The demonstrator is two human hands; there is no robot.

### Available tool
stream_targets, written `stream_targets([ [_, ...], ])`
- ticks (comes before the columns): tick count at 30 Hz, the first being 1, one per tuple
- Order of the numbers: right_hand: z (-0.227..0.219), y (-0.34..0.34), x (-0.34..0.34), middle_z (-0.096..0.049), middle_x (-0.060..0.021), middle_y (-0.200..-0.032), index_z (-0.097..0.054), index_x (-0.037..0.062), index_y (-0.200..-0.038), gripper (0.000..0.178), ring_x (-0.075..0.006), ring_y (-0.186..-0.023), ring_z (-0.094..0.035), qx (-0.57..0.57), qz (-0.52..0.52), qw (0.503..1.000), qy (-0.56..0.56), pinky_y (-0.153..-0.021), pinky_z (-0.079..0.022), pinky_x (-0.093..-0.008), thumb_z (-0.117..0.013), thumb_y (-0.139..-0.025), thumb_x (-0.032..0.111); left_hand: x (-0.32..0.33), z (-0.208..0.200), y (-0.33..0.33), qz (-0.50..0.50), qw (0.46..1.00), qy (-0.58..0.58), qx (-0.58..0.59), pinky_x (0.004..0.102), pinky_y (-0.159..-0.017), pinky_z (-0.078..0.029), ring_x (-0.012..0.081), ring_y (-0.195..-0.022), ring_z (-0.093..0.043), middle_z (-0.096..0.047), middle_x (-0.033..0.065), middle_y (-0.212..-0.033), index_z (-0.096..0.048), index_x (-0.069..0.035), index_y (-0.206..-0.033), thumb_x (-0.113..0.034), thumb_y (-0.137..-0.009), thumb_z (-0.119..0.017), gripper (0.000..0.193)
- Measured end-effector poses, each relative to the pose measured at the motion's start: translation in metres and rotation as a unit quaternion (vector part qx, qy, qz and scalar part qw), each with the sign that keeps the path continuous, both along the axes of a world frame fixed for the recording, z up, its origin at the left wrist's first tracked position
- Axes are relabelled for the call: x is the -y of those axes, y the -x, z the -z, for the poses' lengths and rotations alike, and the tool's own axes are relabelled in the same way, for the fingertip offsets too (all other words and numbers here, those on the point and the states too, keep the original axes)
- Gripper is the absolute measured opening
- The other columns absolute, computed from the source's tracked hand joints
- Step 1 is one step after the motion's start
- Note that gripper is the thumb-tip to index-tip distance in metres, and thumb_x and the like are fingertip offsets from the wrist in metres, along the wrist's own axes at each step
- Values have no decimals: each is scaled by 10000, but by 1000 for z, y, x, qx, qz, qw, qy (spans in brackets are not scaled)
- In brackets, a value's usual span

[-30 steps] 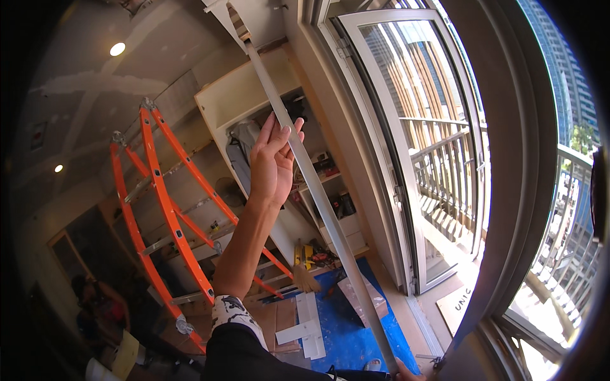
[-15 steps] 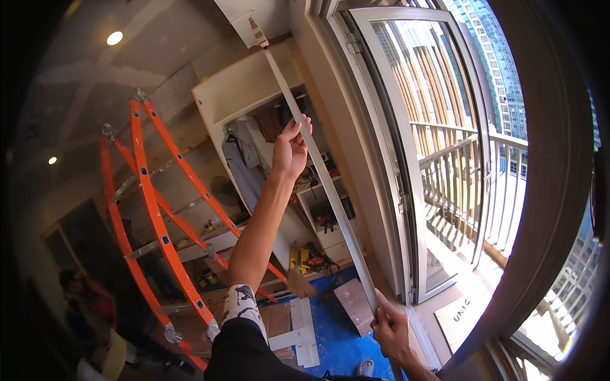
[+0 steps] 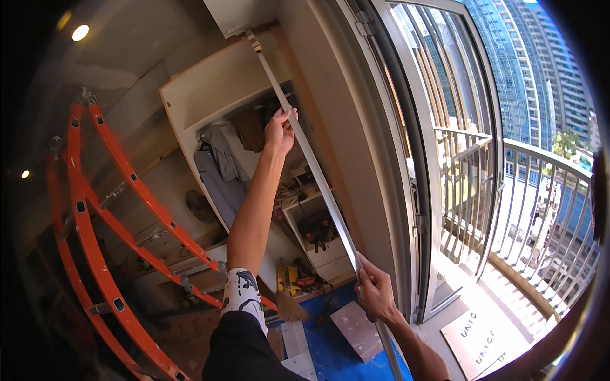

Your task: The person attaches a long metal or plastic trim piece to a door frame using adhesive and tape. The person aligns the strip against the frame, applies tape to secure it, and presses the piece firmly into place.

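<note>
A long, straight, pale metal bar [image 3: 321, 181] slants up and away from me, held in both hands. Its far end carries a small brown-and-cream striped piece [image 3: 254, 42], which I cannot identify. That end is close to the lower edge of a white overhead panel [image 3: 238, 14]; whether they touch, I cannot tell. My left hand [image 3: 279, 132], arm stretched out, pinches the bar in its upper part. Lower down, my right hand [image 3: 375, 291] is closed around it, and the bar runs on below that hand past the bottom of the picture.
An orange stepladder [image 3: 95, 222] stands at left. Ahead is an open wardrobe [image 3: 190, 114] with hanging clothes [image 3: 219, 168]. A broom head [image 3: 292, 308], yellow tools [image 3: 289, 279] and a box [image 3: 359, 330] lie low, near blue floor covering [image 3: 324, 355]. A glazed door [image 3: 438, 190] opens onto a railed balcony at right.
My view has swung to the right, showing more of the balcony. Both hands still grip the bar, and my right hand sits higher in the picture. The striped end remains near the overhead panel.
</note>
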State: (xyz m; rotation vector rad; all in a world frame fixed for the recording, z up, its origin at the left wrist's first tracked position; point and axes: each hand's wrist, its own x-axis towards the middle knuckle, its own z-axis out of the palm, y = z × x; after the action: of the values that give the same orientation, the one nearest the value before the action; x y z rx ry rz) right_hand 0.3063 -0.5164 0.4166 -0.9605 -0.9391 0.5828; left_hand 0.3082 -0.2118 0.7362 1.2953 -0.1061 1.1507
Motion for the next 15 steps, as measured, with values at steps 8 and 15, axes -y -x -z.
stream_targets([
  [8,1,-21,-29,-488,25,-707,-490,123,-1397,401,-40,-548,-409,-45,-11,996,75,-476,-338,-207,-400,-1008,86,-66,42,-24,13,999,-47,-14,331,-1043,-444,223,-1145,-568,-564,148,-1236,-372,64,-1385,48,-875,-497,526],
  [15,-2,-10,-42,-508,9,-733,-491,131,-1399,404,-50,-569,-424,-26,-8,996,84,-505,-370,-221,-427,-1001,101,-77,33,-4,-20,997,-66,-26,328,-1029,-453,223,-1140,-579,-578,148,-1234,-396,73,-1368,64,-868,-491,509],
])
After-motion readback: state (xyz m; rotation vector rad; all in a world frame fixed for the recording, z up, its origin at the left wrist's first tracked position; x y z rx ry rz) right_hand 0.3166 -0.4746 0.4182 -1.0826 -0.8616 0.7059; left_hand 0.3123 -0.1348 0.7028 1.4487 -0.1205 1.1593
